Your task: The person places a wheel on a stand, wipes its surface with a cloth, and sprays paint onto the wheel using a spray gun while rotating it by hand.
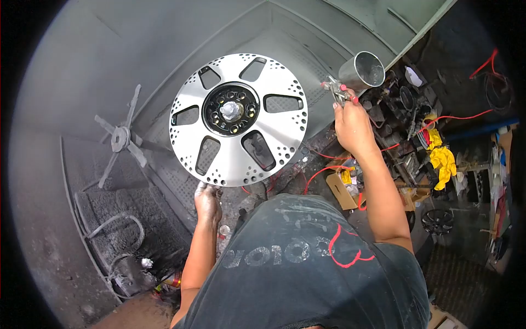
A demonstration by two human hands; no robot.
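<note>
A large silver alloy wheel (227,159) faces up in front of me. It has several cut-out windows, small holes near its edge and a black hub (216,123) with crumpled silvery material at its middle. My left hand (208,205) is at the wheel's near edge, with its fingertips partly hidden under the rim. To the right of the wheel, my right hand (353,123) is closed around a spray gun (341,92) with red-tipped knobs. A metal cup (354,75) is on the gun. The gun is apart from the wheel.
A metal stand with spread arms (120,138) is at left, above a dark, coated filter panel (123,219). Red hose (323,171) runs across the floor. On the right are a cardboard box (341,192), yellow cloth (442,162) and cluttered shelving (476,164). Grey booth walls enclose the far side.
</note>
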